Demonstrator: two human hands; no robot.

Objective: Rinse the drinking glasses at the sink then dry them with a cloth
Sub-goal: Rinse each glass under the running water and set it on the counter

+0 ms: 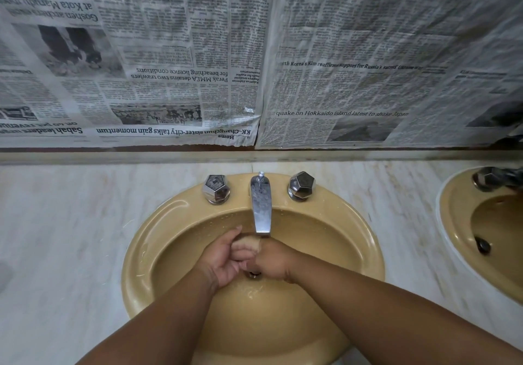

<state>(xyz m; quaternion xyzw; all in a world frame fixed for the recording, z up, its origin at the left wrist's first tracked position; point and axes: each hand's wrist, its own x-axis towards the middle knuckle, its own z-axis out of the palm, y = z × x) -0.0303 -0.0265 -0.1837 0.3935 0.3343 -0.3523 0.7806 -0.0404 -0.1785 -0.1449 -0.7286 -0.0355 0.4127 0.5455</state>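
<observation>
Left hand [223,261] and right hand [273,262], glass [249,243] between their grip

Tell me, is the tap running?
Probably on: water ripples by the drain, but the glass held at the spout hides the stream.

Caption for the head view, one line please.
Left hand and right hand hold a glass under the tap in a tan sink.

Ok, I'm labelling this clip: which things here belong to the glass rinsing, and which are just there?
For the job: glass (blurred), left hand, right hand, tap, left knob, right knob, sink.
Lying about: newspaper on the wall, second sink, counter.
</observation>
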